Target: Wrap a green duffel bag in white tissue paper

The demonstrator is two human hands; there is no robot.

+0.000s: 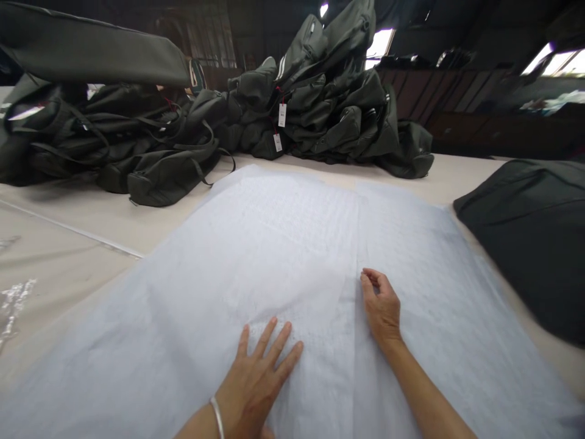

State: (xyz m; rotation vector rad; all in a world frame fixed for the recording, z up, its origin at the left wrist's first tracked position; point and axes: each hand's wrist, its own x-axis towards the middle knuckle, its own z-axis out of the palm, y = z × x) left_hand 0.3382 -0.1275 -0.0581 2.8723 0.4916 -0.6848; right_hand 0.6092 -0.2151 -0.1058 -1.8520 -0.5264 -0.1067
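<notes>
Thin white sheets (292, 268), paper-like and slightly see-through, lie spread over the table in front of me. A long straight edge or overlap runs away from me between the left part and the right part (411, 256). My left hand (258, 372), with a silver bangle on its wrist, rests flat on the left part, fingers spread. Just right of that long edge is my right hand (381, 305), its fingers curled and thumb and fingertips pinched together at the sheet's edge. The pinched bit itself is mostly hidden by the fingers.
Dark green bags (320, 116) are heaped along the table's far side, some with white tags (282, 114). More bags with straps (169, 171) lie at left. A large dark piece (530, 238) is on the right. Clear crinkled plastic (13, 305) lies on the cream table (82, 225).
</notes>
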